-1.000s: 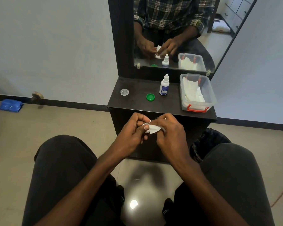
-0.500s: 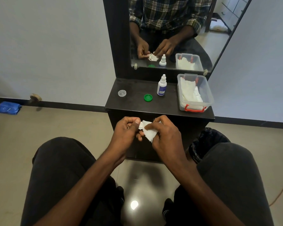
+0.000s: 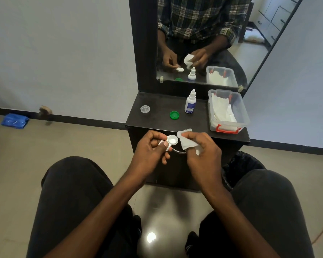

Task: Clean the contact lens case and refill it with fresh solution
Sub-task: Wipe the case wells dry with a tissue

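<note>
Lens case (image 3: 170,142): smooth white plastic, slight sheen. Wipe (image 3: 186,141): soft matt white tissue, crumpled. Solution bottle (image 3: 190,103): glossy white plastic, blue label. Green cap (image 3: 174,115): ridged plastic. Clear cap (image 3: 145,109): see-through plastic. Box (image 3: 244,116): clear plastic, red clips, matt tissues inside. Shelf top (image 3: 162,116): dark, matt, smooth. Floor (image 3: 82,138): glossy tile, reflects lamp. Trousers (image 3: 71,192): dark matt cloth.

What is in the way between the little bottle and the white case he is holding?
Nothing visible blocks it. The bottle stands on the dark shelf; the case sits open in the left hand. But the right hand is busy holding a tissue.
</note>
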